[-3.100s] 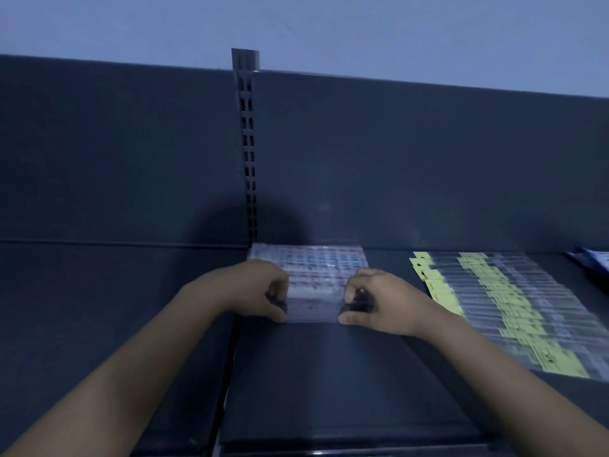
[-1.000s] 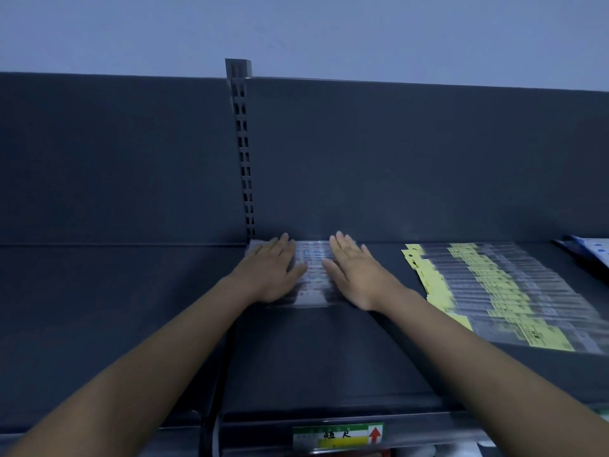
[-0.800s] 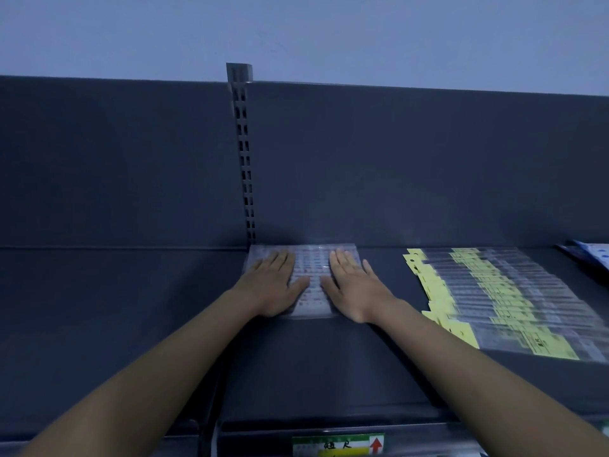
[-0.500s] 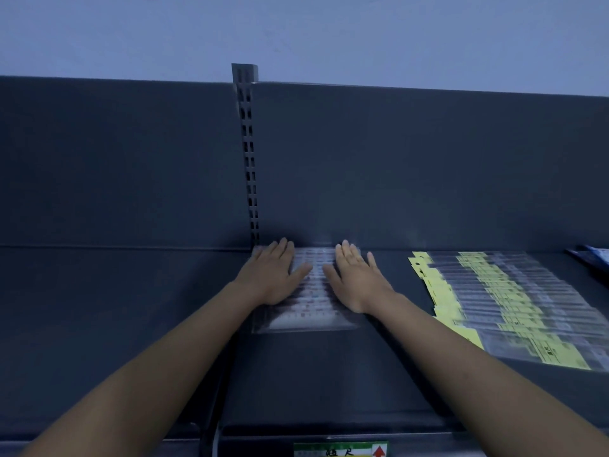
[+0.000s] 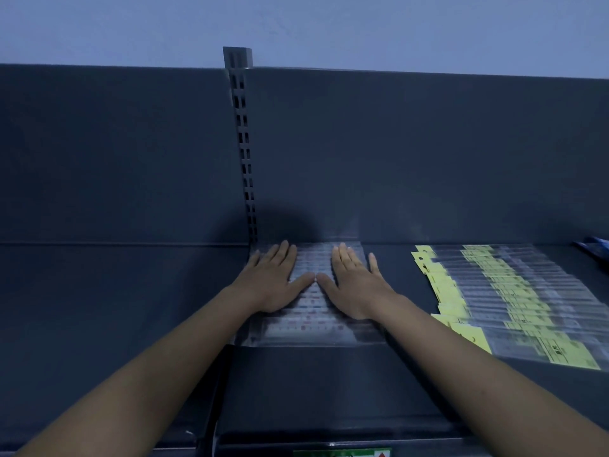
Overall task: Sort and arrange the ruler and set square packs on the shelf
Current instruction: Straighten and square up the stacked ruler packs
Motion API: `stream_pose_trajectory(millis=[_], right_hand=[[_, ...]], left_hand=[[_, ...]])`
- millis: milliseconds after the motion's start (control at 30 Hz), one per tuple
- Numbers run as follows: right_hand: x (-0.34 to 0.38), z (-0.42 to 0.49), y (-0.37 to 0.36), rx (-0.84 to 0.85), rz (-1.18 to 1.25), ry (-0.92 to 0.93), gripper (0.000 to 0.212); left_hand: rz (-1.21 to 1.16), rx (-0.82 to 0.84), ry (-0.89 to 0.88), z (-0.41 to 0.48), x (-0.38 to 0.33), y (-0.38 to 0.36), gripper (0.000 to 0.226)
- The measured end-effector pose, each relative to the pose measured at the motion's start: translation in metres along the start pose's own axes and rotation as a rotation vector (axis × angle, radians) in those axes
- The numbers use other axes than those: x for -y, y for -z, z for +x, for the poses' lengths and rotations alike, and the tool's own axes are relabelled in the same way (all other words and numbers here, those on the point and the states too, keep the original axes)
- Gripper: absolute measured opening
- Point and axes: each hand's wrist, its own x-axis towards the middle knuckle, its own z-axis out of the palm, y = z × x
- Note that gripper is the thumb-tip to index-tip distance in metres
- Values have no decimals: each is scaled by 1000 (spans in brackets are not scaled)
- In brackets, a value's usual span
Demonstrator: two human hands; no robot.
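A fanned row of clear ruler packs point(image 5: 309, 328) lies on the dark shelf point(image 5: 313, 384), running from the back panel toward me. My left hand point(image 5: 275, 283) and my right hand point(image 5: 354, 285) press flat on top of it, fingers spread, thumbs touching in the middle. Neither hand grips anything. To the right lies a second overlapping row of clear packs with yellow header cards point(image 5: 507, 301). The parts of the near row under my palms are hidden.
A slotted upright post point(image 5: 244, 143) rises at the back left of the packs. A blue item point(image 5: 593, 242) peeks in at the far right edge. A green and red price label point(image 5: 342, 452) sits on the shelf's front lip.
Three seconds ago both hands pinched the stack's near edge. Since then they lie flat on it; the packs have spread toward me into a longer fan, and my hands have slid back toward the panel.
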Motion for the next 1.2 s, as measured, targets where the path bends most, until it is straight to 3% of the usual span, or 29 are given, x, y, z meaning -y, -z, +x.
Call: stream_pose_trajectory(millis=[367, 567, 733, 1200], right_hand=[[-8, -12, 1, 3, -2, 72, 69], [-12, -32, -8, -102, 65, 140, 71], [-11, -45, -16, -37, -13, 105, 69], [-16, -71, -17, -103, 122, 181, 106]], left_hand=[[-24, -3, 19, -10, -5, -3, 83], [-2, -45, -75, -35, 7, -4, 87], [-8, 20, -88, -52, 3, -14, 84], [31, -26, -136, -74, 5, -23, 105]])
